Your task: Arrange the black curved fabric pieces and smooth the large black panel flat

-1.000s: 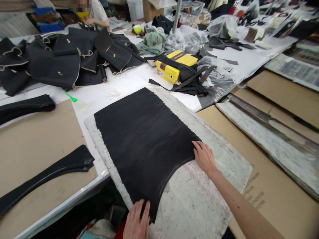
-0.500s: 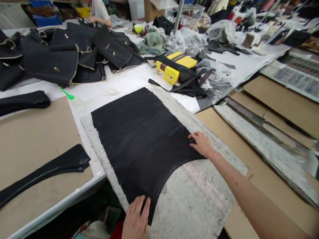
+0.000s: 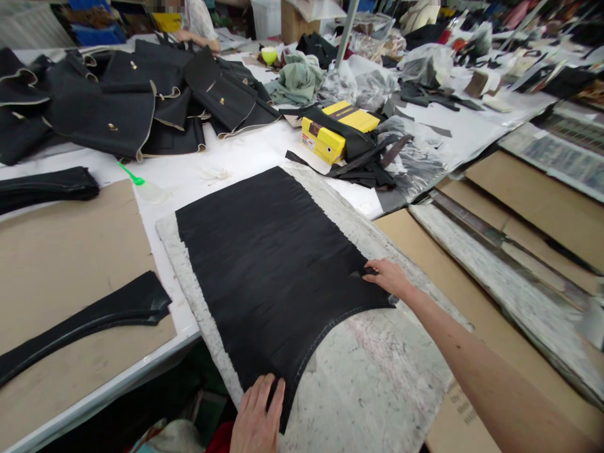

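Note:
A large black sheet [image 3: 278, 251] with a curved, stitched-looking near edge lies on a pale, worn board [image 3: 372, 371]. My left hand [image 3: 259, 412] rests flat on its near corner, fingers spread slightly. At the sheet's right edge, my right hand [image 3: 387, 277] pinches the black material between thumb and fingers, and the edge there is a little raised. Left of the board, a curved black strip [image 3: 94, 314] lies on brown cardboard [image 3: 85, 245].
Black pieces with gold clasps [image 3: 99, 113] are heaped at the back left. Behind the board stand a yellow box [image 3: 323, 139] and black scraps. A green-tipped bottle [image 3: 151, 192] lies left. Cardboard sheets [image 3: 533, 195] lie right. A person's arm [image 3: 201, 39] shows at the back.
My right hand has closed on the sheet's right edge and shifted slightly right and down in view. My left hand remains on the near corner. The whole view has shifted slightly.

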Available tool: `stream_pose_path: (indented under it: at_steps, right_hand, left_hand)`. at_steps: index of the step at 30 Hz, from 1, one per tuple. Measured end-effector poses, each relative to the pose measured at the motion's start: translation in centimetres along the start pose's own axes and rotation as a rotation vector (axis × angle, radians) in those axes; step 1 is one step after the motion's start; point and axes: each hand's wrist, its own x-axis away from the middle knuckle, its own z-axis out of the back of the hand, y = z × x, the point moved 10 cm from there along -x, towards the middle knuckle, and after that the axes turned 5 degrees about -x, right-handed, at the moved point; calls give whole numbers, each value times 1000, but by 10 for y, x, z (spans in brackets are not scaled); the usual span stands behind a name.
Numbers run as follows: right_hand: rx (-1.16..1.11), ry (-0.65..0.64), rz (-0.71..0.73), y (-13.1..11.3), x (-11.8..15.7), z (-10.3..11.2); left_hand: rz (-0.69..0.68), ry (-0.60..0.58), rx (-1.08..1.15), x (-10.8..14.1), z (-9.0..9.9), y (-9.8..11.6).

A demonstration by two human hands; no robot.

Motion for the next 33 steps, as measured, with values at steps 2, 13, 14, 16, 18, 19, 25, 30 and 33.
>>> stream_pose_path:
  at_steps: [2,13,14,16,18,19,25,30,33]
  right_hand:
    - [-25,-2,-16,5,0,-1]
    - [23,10,-45,6,-2,0]
    - [30,16,-49,6,-3,-1]
    - [42,32,-56,6,-3,-2]
    - [50,59,-59,5,-2,-4]
    - [53,73,-59,4,-2,-4]
    - [20,171,-30,2,2,-2]
    - [-42,199,-40,7,0,-3]
    - [-63,223,-53,9,-1,-3]
  left_hand:
    - [-2,-15,-13,0,-2,-1]
    - [-123,-77,-130,8,-19,4]
    - [-122,-88,-134,9,-20,4]
    - [-108,-99,-133,8,-20,2]
    - [-92,-96,-114,6,-17,2]
    - [-81,-87,-103,4,-15,2]
    - [-38,-22,-70,-4,-2,1]
    - [-5,-20,-27,-3,-2,-1]
    - [29,-20,-10,-3,-1,-3]
